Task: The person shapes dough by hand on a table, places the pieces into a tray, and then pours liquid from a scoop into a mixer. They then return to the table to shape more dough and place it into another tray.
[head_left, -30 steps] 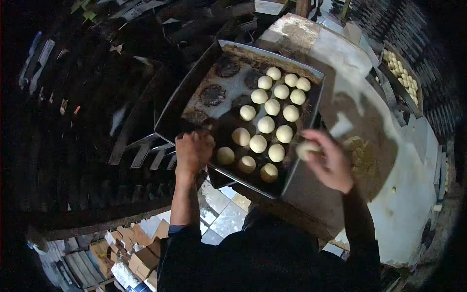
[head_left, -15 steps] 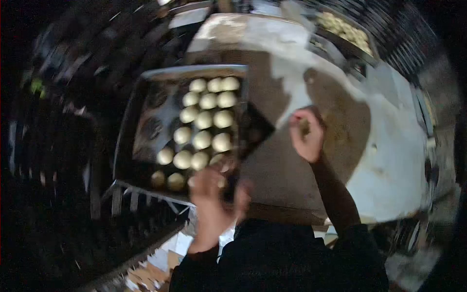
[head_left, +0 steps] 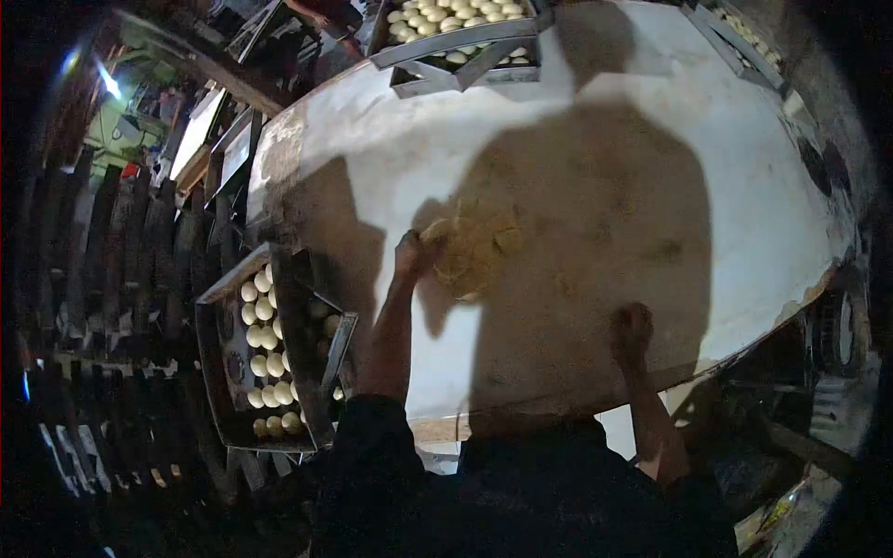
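Note:
My left hand (head_left: 409,256) is closed at the left edge of a tan, uneven mass (head_left: 470,251) on the table; what its fingers pinch is too dark to make out. Over the shaded near part of the table, my right hand (head_left: 633,330) has its fingers curled in, and anything inside them is hidden. To the left of my left arm, a dark tray (head_left: 212,372) holds several pale round balls (head_left: 265,336) in rows.
The broad table (head_left: 763,205) carries my shadow. At its far edge stand stacked trays of pale balls (head_left: 456,46), with another tray (head_left: 735,46) at the far right. A person's arm and leg (head_left: 339,20) show at the top left. Dark slats (head_left: 112,270) lie left.
The view has swung left-to-right, so the tray now sits lower left. My left hand has left the tray for the tan mass. My right hand is now lower, nearer my body.

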Demonstrator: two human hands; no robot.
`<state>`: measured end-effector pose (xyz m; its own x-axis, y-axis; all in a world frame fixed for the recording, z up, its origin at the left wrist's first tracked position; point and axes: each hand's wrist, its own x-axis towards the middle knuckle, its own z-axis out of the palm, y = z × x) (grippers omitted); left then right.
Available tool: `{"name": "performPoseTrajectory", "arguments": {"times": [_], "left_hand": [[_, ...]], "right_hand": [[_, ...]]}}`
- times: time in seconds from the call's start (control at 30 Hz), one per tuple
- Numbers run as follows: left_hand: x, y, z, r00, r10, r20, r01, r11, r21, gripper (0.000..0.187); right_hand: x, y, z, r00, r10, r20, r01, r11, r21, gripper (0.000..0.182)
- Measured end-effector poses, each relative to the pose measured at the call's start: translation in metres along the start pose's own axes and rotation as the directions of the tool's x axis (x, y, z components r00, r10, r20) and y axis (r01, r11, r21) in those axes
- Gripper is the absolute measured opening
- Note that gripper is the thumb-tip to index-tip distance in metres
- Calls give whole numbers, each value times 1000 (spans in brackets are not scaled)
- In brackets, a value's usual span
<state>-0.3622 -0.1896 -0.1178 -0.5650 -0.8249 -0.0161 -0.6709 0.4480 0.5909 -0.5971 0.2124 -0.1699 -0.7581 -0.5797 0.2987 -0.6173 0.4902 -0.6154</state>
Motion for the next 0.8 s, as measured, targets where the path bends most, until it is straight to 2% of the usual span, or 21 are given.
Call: {"name": "performPoseTrajectory", "arguments": {"times": [0.07, 0.1, 0.13, 0.2, 0.23, 0.27, 0.3, 0.33, 0.37, 0.4, 0.43, 0.5, 0.57, 0.6, 0.63, 0.67, 0.7, 0.77, 0.8], "left_hand": [[14, -37, 4, 987, 85, 134, -16, 893, -450, 46], [23, -79, 16, 957, 197, 214, 1, 733, -681, 45], [31, -108, 25, 912, 320, 255, 58, 516, -855, 44], [27, -130, 25, 936, 188, 297, 167, 506, -846, 43], [20, -141, 23, 941, 121, 315, 218, 495, -841, 43], [8, -155, 31, 975, 155, 159, 25, 636, -771, 42], [-4, -168, 39, 982, 186, -5, -150, 772, -618, 40], [-16, -182, 47, 963, 212, -165, -263, 870, -418, 39], [-51, -158, 21, 980, 149, -133, -169, 973, -158, 39], [-80, -147, 13, 985, 11, -171, 2, 997, 75, 39], [-110, -134, 5, 970, -127, -207, 185, 939, 291, 39], [-174, -83, -11, 954, -155, -255, 287, 716, 636, 37], [-224, -98, -10, 854, -302, -425, 404, 898, 174, 35], [-244, -98, -12, 831, -394, -394, 396, 915, -80, 37], [-263, -97, -15, 799, -482, -359, 374, 867, -329, 40], [-283, -81, -29, 816, -531, -231, 339, 761, -553, 48], [-296, -71, -34, 833, -545, -95, 306, 596, -743, 57], [-306, -74, -14, 931, -253, -264, -28, 672, -740, 31], [-312, -72, -3, 934, -97, -344, -194, 672, -715, 18]], "right_hand": [[13, -14, -6, 998, 35, 47, -38, 997, 63, 17], [17, -20, -7, 996, 52, 72, -59, 994, 96, 17], [18, -20, -6, 999, 11, 50, -16, 994, 110, 15], [21, -15, -5, 996, -87, -6, 87, 988, 128, 12], [23, -14, -3, 997, -72, -33, 74, 994, 76, 11], [23, -12, 1, 997, -59, -59, 60, 998, 23, 10], [21, -10, 4, 995, -50, -82, 48, 998, -31, 9], [21, -7, 7, 994, -42, -97, 43, 999, 7, 9], [19, -4, 9, 994, -38, -107, 42, 998, 43, 8], [18, -4, 9, 993, -36, -115, 45, 996, 78, 7], [18, -6, 8, 992, -39, -122, 51, 994, 95, 6], [11, -18, 6, 990, -42, -131, 59, 990, 127, 8], [-7, -37, 5, 980, 197, -10, -185, 938, 294, 9], [-17, -42, 6, 950, 307, 63, -309, 881, 359, 10], [-35, -44, 18, 983, 166, 80, -182, 944, 274, 13], [-57, -40, 35, 994, 27, 109, -47, 980, 191, 17], [-82, -50, 41, 948, 11, 317, -115, 943, 312, 21], [-135, -98, 58, 734, -92, 672, -327, 820, 469, 36], [-154, -134, 62, 660, -75, 748, -511, 685, 520, 38]]}}
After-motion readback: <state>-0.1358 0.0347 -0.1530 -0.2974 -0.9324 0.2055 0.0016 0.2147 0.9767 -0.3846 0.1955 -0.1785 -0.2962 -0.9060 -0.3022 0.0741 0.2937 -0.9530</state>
